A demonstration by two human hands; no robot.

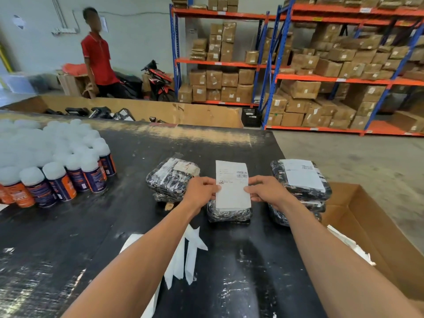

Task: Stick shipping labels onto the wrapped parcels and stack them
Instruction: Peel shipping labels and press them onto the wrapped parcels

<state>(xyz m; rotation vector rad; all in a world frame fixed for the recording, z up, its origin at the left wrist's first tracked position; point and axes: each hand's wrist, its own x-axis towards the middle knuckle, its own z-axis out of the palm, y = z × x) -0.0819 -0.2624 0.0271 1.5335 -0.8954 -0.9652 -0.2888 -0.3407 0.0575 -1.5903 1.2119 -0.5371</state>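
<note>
Backing strips: white peeled strips (183, 255) lie on the black bench (91, 237) nearer the body than both hands, between the forearms.
Left hand: the left hand (200, 190) pinches the left edge of the shipping label (232, 184), thumb on top, fingers curled under.
Right hand: the right hand (266, 191) pinches the label's right edge in the same way.
Label: held flat between the hands, print facing up, hovering over the parcel below; whether its near edge already touches the wrap I cannot tell.
Target parcel: a black wrapped parcel (229, 214) lies on the bench directly under the hands, mostly hidden by the label.
Doing it well: in my judgement, keep the label taut and square to the parcel, lay one edge first, then smooth across so no crease crosses the barcode.
Labelled stack: just right of the right hand, a stack of parcels (300, 191) with a label on top; the finished parcel likely goes there.
Unlabelled parcel: just left of the left hand, another wrapped parcel (171, 177).
Bottles: white-capped bottles (57, 166) stand well left of the left hand.
</note>
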